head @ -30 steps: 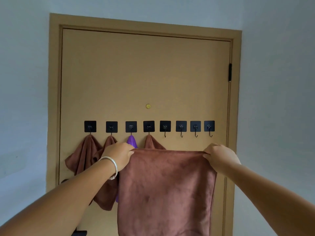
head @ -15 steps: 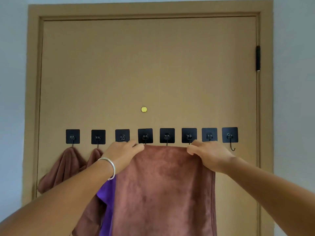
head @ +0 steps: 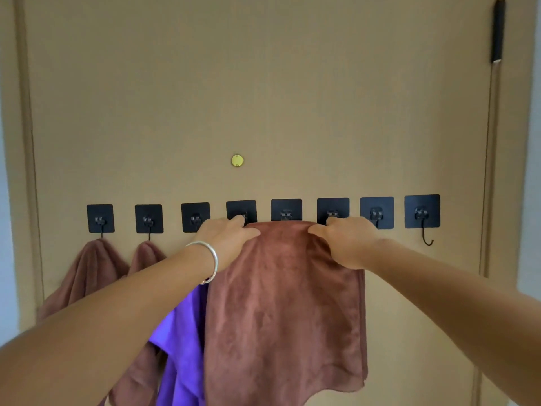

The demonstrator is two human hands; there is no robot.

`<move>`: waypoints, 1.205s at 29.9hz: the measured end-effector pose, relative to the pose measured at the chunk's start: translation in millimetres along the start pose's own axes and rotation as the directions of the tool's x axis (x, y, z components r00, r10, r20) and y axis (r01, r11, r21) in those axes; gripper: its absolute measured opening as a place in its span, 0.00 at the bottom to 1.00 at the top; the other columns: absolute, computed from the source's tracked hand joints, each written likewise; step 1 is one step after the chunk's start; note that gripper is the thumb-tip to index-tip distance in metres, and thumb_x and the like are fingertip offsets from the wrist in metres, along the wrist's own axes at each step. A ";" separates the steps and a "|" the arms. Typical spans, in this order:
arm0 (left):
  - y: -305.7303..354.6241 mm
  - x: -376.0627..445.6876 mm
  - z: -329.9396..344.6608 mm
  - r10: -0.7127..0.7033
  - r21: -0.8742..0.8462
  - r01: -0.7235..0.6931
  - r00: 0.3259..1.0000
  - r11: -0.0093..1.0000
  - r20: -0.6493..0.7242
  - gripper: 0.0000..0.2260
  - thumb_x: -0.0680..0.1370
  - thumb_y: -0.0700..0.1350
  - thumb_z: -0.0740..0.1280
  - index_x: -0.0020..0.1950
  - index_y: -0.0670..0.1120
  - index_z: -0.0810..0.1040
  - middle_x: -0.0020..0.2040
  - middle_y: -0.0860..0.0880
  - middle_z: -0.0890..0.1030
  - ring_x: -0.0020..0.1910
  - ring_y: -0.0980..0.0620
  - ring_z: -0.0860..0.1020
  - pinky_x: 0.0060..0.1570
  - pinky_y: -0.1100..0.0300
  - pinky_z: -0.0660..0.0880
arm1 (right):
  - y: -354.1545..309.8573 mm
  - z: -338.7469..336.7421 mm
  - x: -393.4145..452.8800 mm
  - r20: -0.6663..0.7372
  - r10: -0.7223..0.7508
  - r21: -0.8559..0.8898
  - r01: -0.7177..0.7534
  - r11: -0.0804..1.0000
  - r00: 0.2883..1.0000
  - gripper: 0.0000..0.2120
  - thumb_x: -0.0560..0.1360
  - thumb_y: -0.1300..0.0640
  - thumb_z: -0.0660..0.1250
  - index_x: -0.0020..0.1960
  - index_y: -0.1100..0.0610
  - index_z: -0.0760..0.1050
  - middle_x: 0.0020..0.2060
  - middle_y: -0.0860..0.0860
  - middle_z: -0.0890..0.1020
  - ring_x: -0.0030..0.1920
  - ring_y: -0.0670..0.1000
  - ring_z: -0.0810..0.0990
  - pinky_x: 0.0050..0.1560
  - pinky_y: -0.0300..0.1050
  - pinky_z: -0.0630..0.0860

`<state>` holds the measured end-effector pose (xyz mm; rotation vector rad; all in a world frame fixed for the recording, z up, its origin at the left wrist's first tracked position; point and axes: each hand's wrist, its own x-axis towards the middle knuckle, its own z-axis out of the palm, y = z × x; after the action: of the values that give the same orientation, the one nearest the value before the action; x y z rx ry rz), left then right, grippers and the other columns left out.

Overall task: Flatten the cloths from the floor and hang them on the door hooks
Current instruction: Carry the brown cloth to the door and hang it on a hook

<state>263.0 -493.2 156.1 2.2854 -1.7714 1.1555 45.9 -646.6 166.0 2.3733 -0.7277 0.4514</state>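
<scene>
Now both hands, L [head: 227,240] & R [head: 345,241], fingers pinching brown cloth [head: 287,312] top edge at hooks [head: 286,210].

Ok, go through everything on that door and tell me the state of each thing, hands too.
Brown cloth: spread flat, top edge held up at the hooks.
Left hand: grips the cloth's top left corner.
Right hand: grips the top right corner.
Two brown cloths: hanging bunched from the two leftmost hooks.
Purple cloth: hanging, top hidden.
Rightmost hook: bare.
Door: closed.
</scene>
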 end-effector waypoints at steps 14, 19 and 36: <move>69.8 -8.7 16.7 0.099 -0.028 -0.095 0.954 0.995 0.282 0.13 0.78 0.38 0.56 0.60 0.47 0.74 0.57 0.45 0.76 0.52 0.41 0.78 0.42 0.51 0.67 | -73.7 35.6 -4.5 0.204 0.002 0.071 -0.017 0.997 0.979 0.20 0.76 0.55 0.62 0.66 0.53 0.64 0.53 0.54 0.77 0.48 0.59 0.78 0.38 0.49 0.69; 69.5 -23.2 32.5 0.131 -0.234 -0.076 0.964 0.969 0.230 0.15 0.79 0.51 0.57 0.64 0.49 0.71 0.59 0.47 0.71 0.51 0.41 0.77 0.45 0.50 0.71 | -85.1 50.1 -21.9 0.025 0.056 0.039 -0.057 0.998 0.998 0.15 0.76 0.53 0.59 0.63 0.51 0.69 0.57 0.53 0.70 0.55 0.56 0.71 0.50 0.50 0.68; 66.1 10.5 -40.1 0.002 0.112 -0.011 0.997 0.994 0.075 0.11 0.80 0.48 0.55 0.47 0.50 0.76 0.48 0.50 0.78 0.42 0.47 0.75 0.37 0.55 0.65 | -33.1 15.7 -50.9 -0.120 0.097 0.180 -0.074 0.981 0.988 0.14 0.77 0.55 0.57 0.60 0.50 0.74 0.54 0.50 0.77 0.54 0.54 0.73 0.54 0.50 0.71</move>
<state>186.8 -507.4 164.5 2.4173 -1.7836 1.2162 27.5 -614.9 115.1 2.4543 -0.7600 0.7251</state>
